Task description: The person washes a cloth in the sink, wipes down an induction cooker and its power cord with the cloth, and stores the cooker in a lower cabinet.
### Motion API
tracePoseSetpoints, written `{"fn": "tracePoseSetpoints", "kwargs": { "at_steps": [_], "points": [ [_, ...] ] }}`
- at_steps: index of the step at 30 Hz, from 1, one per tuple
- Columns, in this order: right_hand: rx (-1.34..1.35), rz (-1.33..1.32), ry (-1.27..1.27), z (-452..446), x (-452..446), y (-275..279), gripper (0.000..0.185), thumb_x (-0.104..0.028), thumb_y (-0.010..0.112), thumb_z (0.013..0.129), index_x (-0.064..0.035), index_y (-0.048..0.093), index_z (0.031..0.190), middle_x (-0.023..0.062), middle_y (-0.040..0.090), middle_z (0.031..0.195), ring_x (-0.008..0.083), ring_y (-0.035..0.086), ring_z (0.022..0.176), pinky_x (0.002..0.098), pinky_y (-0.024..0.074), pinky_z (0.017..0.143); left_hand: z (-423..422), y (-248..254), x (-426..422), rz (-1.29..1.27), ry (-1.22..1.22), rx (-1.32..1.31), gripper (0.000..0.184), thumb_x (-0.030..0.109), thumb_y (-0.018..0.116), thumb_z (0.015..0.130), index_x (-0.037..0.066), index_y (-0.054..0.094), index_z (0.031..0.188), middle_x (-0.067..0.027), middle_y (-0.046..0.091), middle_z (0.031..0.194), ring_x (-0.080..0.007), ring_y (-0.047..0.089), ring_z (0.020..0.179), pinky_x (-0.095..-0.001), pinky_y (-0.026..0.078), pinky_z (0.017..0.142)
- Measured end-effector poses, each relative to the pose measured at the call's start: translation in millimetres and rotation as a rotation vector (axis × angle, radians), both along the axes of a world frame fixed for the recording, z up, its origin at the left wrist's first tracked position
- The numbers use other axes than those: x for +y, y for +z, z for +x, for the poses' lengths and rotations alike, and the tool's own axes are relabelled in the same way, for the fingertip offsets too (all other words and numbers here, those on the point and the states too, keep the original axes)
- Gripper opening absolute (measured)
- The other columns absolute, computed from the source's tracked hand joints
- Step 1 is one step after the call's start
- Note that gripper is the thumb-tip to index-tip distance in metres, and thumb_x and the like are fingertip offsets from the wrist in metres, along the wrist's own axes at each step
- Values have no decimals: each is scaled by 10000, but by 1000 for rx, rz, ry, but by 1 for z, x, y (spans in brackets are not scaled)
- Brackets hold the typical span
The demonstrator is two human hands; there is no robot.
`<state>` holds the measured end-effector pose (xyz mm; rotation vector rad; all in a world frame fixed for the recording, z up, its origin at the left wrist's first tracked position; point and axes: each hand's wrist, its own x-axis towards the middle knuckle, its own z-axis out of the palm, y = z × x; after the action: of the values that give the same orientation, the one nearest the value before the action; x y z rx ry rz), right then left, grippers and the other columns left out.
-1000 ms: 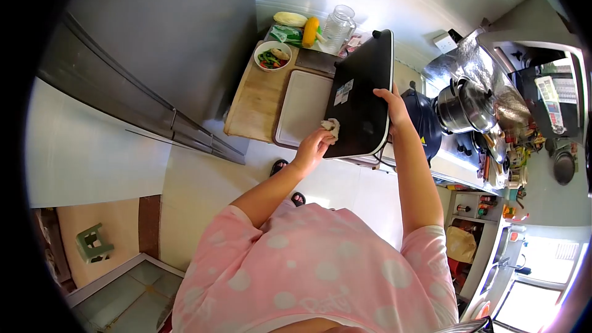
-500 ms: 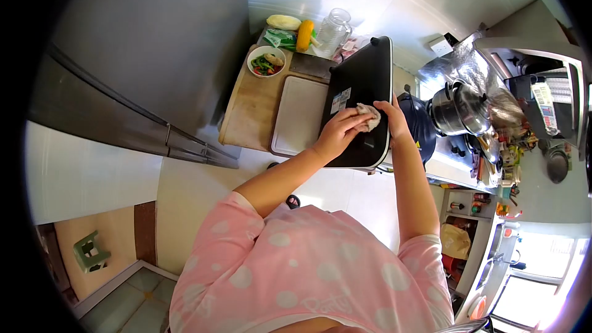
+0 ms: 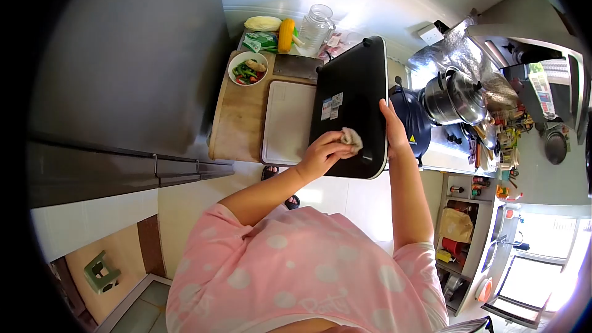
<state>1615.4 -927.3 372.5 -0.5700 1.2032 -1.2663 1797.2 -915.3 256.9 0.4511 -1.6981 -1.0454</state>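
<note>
A black rectangular appliance (image 3: 354,80) with small labels stands tilted up on its side at the counter's edge. My left hand (image 3: 324,152) pinches a crumpled whitish cloth (image 3: 351,140) against its dark face, near the lower end. At its right edge, my right hand (image 3: 395,128) grips the rim, with the thumb at the edge and the other fingers partly hidden. Just left of the appliance lies a pale rectangular board (image 3: 288,120) on a wooden board (image 3: 237,117).
A bowl of cut vegetables (image 3: 248,68), a yellow vegetable (image 3: 286,36) and a glass pitcher (image 3: 317,28) stand behind the boards. To the right are a dark blue appliance (image 3: 412,124) and a steel pot (image 3: 444,102). A grey fridge (image 3: 129,68) fills the left.
The cloth in my left hand went right and up across the dark face, then came back left and down. My right hand keeps holding the edge. The view has shifted a little.
</note>
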Motion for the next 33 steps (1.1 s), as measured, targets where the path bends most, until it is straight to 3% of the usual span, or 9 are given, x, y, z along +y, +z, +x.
{"fn": "tracePoseSetpoints", "kwargs": {
  "at_steps": [6, 7, 11, 14, 19, 23, 31, 33],
  "points": [
    [-11, 39, -34, -5, 0, 2, 506, -282, 533, 954, -89, 375, 1394, 90, 548, 1255, 196, 556, 1095, 312, 452, 928, 0, -26, -13, 35, 100, -99, 330, -58, 656, 761, 57, 658, 1070, -141, 569, 1148, -322, 576, 1067, -368, 500, 897],
    [5, 40, -31, -4, -1, 2, 509, -277, 534, 953, -93, 371, 1399, 86, 546, 1256, 192, 553, 1096, 310, 447, 930, -6, -26, -20, 210, 7, 7, 371, -66, 617, 791, 69, 644, 1135, -146, 556, 1208, -335, 548, 1134, -372, 473, 956],
    [69, 67, -37, -6, -4, -1, 524, -256, 539, 948, -105, 356, 1416, 71, 540, 1261, 178, 535, 1106, 305, 425, 942, -17, -14, -56, -23, 139, -192, 419, -67, 542, 855, 88, 585, 1241, -161, 534, 1298, -326, 509, 1207, -361, 406, 1020],
    [110, 63, -26, -6, -6, -2, 541, -245, 540, 947, -109, 339, 1429, 66, 532, 1270, 173, 521, 1121, 303, 411, 955, -29, -16, -80, 46, 145, -144, 470, -74, 535, 842, 113, 561, 1272, -152, 527, 1294, -341, 481, 1227, -361, 414, 1017],
    [70, 43, -32, 11, -6, 8, 567, -229, 539, 947, -114, 303, 1450, 66, 512, 1295, 174, 510, 1136, 303, 402, 966, -51, -44, -144, 144, 234, -94, 483, -84, 482, 852, 109, 534, 1292, -173, 534, 1290, -349, 487, 1223, -356, 413, 1005],
    [93, 53, -62, 16, -9, 8, 491, -224, 514, 959, -107, 359, 1410, 61, 533, 1265, 167, 527, 1112, 296, 426, 942, -48, -61, -172, 242, 249, -191, 485, -72, 468, 857, 128, 533, 1294, -160, 555, 1262, -347, 537, 1147, -364, 449, 943],
    [116, 64, -68, 27, -13, 10, 471, -214, 511, 959, -103, 375, 1396, 65, 544, 1250, 173, 536, 1100, 293, 434, 932, -22, -112, -142, 399, 257, -313, 483, -28, 491, 876, 151, 515, 1324, -170, 637, 1115, -306, 611, 1047, -331, 461, 896],
    [136, 71, -59, 27, -14, 8, 473, -213, 513, 957, -103, 375, 1396, 66, 542, 1253, 173, 536, 1099, 296, 431, 937, -13, -119, -127, 511, 192, -241, 455, -45, 478, 863, 107, 538, 1287, -182, 628, 1117, -323, 610, 1030, -344, 474, 873]
  ]
}}
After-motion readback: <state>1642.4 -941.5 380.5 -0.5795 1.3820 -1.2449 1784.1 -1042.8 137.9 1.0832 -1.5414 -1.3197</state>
